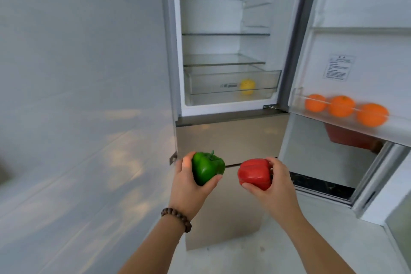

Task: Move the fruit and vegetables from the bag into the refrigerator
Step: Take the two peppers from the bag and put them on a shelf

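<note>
Left hand (189,181) clasped a green bell pepper (207,168), right hand (272,181) a red bell pepper (254,173), fingers curled around each; the open refrigerator (224,115) stood ahead; next, probably placing both in its crisper drawer (211,82).

No legible text anywhere in view.
A white printed label (339,67) sits on the inner wall of the open refrigerator door (364,46), right of centre; its lines are too small and blurred to read. A small sticker (229,85) on the clear drawer (262,78) is equally unreadable.

clear drawer (233,78) holds a yellow fruit (247,87); door shelf (298,104) carries three oranges (341,106).
</note>
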A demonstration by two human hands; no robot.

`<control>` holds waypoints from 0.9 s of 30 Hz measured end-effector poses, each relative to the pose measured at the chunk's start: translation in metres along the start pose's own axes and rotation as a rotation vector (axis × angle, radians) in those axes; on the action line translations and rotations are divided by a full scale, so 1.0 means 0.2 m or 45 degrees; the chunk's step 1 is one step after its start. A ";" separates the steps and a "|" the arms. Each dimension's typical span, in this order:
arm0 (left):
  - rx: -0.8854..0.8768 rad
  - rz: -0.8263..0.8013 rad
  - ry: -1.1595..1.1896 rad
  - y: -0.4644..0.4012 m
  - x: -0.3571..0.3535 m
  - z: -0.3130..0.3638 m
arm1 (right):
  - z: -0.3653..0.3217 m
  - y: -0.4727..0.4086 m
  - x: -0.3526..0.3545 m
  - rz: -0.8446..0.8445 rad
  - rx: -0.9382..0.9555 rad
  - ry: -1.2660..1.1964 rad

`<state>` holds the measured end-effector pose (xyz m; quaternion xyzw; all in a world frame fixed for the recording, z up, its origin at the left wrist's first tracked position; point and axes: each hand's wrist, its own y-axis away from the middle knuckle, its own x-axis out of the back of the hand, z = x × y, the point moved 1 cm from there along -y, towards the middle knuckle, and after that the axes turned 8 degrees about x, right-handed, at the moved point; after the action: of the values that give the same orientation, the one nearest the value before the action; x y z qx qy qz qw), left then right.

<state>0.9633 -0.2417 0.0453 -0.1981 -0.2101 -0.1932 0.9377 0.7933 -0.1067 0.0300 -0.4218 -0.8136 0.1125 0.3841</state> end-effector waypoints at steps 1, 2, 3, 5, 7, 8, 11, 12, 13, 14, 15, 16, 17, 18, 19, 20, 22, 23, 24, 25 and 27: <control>-0.030 0.007 0.006 -0.07 -0.03 0.01 | 0.01 -0.06 0.00 0.014 0.007 0.011; -0.057 0.018 0.023 -0.14 -0.06 0.03 | 0.02 -0.13 -0.01 0.031 0.022 0.026; -0.076 0.027 0.047 -0.22 -0.09 0.05 | 0.03 -0.20 -0.01 0.052 0.045 0.044; -0.098 0.032 0.092 -0.37 -0.15 0.10 | 0.07 -0.36 -0.02 0.085 0.084 0.065; -0.115 0.040 0.136 -0.54 -0.19 0.17 | 0.09 -0.54 -0.02 0.107 0.117 0.049; -0.128 0.047 0.159 -0.63 -0.22 0.20 | 0.09 -0.63 -0.02 0.119 0.139 0.028; -0.186 0.039 0.256 -0.89 -0.27 0.30 | 0.10 -0.91 -0.02 0.125 0.178 -0.048; -0.208 0.038 0.290 -0.98 -0.28 0.33 | 0.10 -1.00 -0.01 0.126 0.198 -0.061; -0.229 0.042 0.314 -1.06 -0.29 0.37 | 0.11 -1.08 -0.01 0.139 0.224 -0.070; -0.247 0.048 0.326 -1.14 -0.30 0.40 | 0.11 -1.16 0.00 0.158 0.242 -0.083; -0.265 0.057 0.334 -1.21 -0.30 0.43 | 0.11 -1.24 0.00 0.179 0.240 -0.104; -0.282 0.063 0.343 -1.28 -0.30 0.46 | 0.12 -1.32 0.01 0.194 0.232 -0.126; -0.293 0.061 0.355 -1.35 -0.30 0.48 | 0.13 -1.39 0.01 0.208 0.234 -0.138; -0.306 0.056 0.365 -1.43 -0.30 0.50 | 0.13 -1.47 0.01 0.222 0.254 -0.137; -0.323 0.048 0.370 -1.50 -0.30 0.52 | 0.14 -1.54 0.01 0.232 0.279 -0.125; -0.341 0.041 0.374 -1.58 -0.31 0.53 | 0.14 -1.61 0.00 0.235 0.301 -0.111; -0.360 0.037 0.370 -1.74 -0.32 0.53 | 0.16 -1.75 -0.01 0.237 0.327 -0.080; -0.366 0.042 0.351 -1.82 -0.33 0.53 | 0.17 -1.82 -0.02 0.241 0.333 -0.065; -0.368 0.041 0.321 -1.91 -0.35 0.53 | 0.18 -1.89 -0.03 0.243 0.330 -0.053; -0.367 0.030 0.288 -1.99 -0.36 0.53 | 0.19 -1.96 -0.04 0.248 0.321 -0.051; -0.382 -0.007 0.234 -2.17 -0.39 0.54 | 0.22 -2.10 -0.05 0.262 0.299 -0.062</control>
<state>0.6699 -0.5383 0.2235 -0.3165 -0.0927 -0.2423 0.9124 0.5137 -0.3686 0.2084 -0.4522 -0.7563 0.2559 0.3975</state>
